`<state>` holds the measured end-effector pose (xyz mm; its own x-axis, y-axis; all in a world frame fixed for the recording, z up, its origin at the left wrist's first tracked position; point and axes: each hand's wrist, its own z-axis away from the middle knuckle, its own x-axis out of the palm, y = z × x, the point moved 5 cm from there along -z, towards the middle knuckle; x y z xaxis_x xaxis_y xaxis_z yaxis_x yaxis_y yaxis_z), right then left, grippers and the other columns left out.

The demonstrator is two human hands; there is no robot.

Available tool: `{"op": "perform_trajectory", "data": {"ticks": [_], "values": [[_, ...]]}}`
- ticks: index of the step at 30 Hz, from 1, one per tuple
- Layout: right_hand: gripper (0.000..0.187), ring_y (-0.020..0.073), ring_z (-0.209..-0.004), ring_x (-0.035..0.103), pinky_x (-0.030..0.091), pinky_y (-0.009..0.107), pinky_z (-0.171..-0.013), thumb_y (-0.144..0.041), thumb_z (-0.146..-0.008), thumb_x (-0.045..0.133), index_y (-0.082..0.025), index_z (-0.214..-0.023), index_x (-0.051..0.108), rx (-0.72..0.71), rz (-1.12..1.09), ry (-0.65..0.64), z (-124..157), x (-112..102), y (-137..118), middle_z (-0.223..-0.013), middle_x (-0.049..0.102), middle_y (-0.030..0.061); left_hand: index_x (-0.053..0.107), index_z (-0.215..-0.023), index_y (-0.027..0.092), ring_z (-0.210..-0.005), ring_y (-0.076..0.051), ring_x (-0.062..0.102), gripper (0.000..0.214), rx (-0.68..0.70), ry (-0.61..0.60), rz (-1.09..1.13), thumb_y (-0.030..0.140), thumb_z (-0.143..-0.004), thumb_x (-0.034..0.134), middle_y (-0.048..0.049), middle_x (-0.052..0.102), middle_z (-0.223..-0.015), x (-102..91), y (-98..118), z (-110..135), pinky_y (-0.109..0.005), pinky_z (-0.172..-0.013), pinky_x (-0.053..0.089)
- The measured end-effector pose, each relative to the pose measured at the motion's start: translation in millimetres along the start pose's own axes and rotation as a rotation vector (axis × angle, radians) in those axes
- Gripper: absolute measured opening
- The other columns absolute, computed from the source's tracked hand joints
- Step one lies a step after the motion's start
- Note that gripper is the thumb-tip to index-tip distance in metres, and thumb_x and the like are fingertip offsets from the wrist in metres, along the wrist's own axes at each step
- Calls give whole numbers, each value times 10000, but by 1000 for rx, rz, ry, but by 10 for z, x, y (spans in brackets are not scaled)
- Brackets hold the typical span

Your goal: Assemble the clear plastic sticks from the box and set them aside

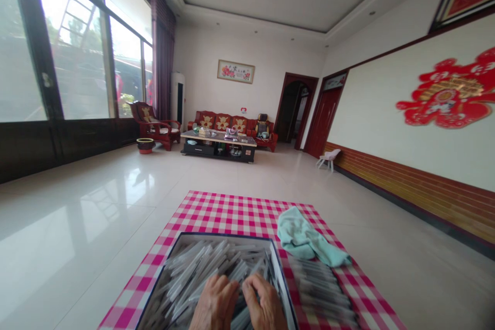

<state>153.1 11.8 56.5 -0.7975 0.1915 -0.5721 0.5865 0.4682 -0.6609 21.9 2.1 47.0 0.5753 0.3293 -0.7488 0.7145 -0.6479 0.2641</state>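
Observation:
A shallow dark-rimmed box (281,278) lies on a red-and-white checked cloth (232,211) and holds several thin grey sticks (201,263). My left hand (215,303) and my right hand (264,305) rest side by side on the sticks at the box's near end, fingers curled down among them. Whether either hand grips a stick is hidden. Right of the box lies a blurred pile of similar grey sticks (323,289).
A crumpled pale green towel (305,240) lies on the cloth at the right. Beyond are a glossy tiled floor, a coffee table (218,144), red sofa (232,124), armchair (154,126) and small white chair (328,157). Windows line the left wall.

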Motion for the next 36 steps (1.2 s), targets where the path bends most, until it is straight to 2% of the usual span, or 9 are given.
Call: {"op": "perform_trajectory", "data": {"ticks": [3,5,9,11,17,20,24,27,36], "values": [[395,144,-546,526,369,227,-535,-369,-929,376,-211,-577,465,40,33,41,0,32,45,-570,543,4,571,-850,218,-700,-185,574,157,2,-1,2,174,-921,438,-23,603,-749,-6,7,2,-308,-662,478],[393,149,-560,539,378,227,-543,-383,-934,365,-212,-601,483,75,13,35,11,32,54,-577,548,4,568,-842,217,-700,-185,573,160,-4,6,10,164,-917,438,-23,601,-745,-15,8,1,-307,-658,479],[246,155,-638,571,412,218,-601,-342,-902,420,-206,-745,551,39,-38,12,32,-37,-21,-678,582,6,575,-864,220,-700,-188,572,152,-6,23,24,157,-913,445,-22,601,-750,-37,16,-5,-313,-659,480],[211,156,-648,574,414,219,-611,-313,-884,433,-202,-750,552,-2,-22,9,32,-61,-56,-698,587,13,577,-856,220,-696,-187,572,161,-8,20,22,160,-916,440,-22,602,-749,-37,22,-6,-315,-655,480],[379,149,-556,550,385,227,-546,-339,-929,353,-212,-593,475,20,85,26,11,34,26,-585,564,16,587,-845,216,-701,-191,578,166,-12,-11,14,158,-907,445,-26,609,-746,-24,32,-1,-313,-654,485],[403,149,-530,546,381,224,-524,-366,-941,343,-219,-593,481,64,50,55,14,32,51,-560,564,9,589,-844,211,-708,-188,580,178,-28,-24,13,154,-912,434,-30,609,-752,-22,25,-4,-310,-661,485],[256,155,-624,590,427,208,-596,-331,-914,408,-211,-747,561,52,-45,28,31,-56,-31,-666,612,8,594,-845,217,-714,-187,581,187,-39,-11,6,160,-919,432,-27,606,-753,-26,19,-11,-306,-659,480],[182,156,-651,589,434,210,-616,-290,-876,445,-205,-758,555,5,-44,9,38,-94,-85,-696,608,9,596,-842,225,-698,-183,577,188,-32,-1,7,167,-920,436,-20,605,-743,-29,22,-12,-304,-655,475],[407,142,-528,528,369,224,-517,-368,-941,338,-213,-586,465,66,81,23,39,69,96,-558,557,7,596,-888,226,-705,-180,583,162,-16,-5,10,161,-906,449,-24,614,-757,13,8,15,-297,-664,473]]}}
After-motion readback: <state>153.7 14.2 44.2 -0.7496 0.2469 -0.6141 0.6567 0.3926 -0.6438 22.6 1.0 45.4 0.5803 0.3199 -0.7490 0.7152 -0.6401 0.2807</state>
